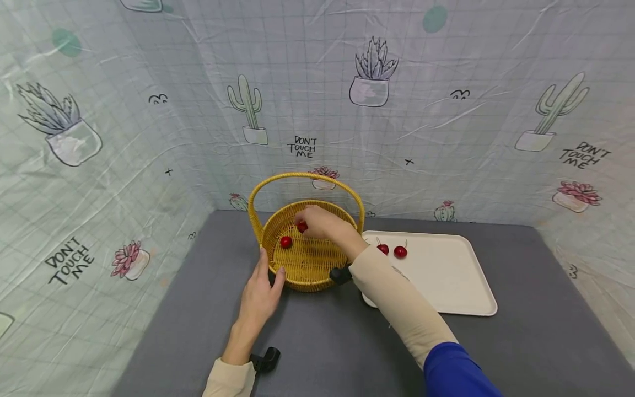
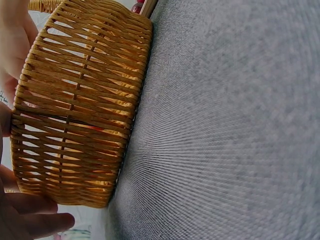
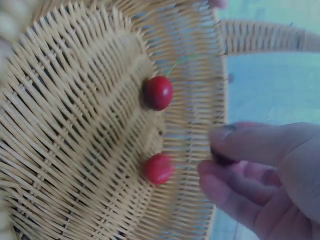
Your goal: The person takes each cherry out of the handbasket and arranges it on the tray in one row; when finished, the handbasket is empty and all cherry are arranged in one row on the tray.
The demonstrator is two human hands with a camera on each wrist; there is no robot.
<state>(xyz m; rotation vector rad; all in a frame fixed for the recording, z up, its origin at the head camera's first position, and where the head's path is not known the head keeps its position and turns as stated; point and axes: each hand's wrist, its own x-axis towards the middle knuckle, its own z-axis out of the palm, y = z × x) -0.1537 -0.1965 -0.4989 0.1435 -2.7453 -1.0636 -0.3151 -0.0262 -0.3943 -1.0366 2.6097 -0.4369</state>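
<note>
Just below mid-frame, the right hand [image 1: 322,221] pinches a cherry [image 3: 223,157] over the yellow basket [image 1: 307,266], seemingly mid-placing, while the left hand [image 1: 260,295], fingers spread, touches its side; next probably calls for gently loosening that pinch.

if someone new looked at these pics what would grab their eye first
Probably the yellow wicker basket near the middle of the head view, with two red cherries inside and the right grip over it pinching a dark cherry. Next, the pale tray to the basket's right, where two more cherries show. The cactus-print cloth behind also stands out.
</note>
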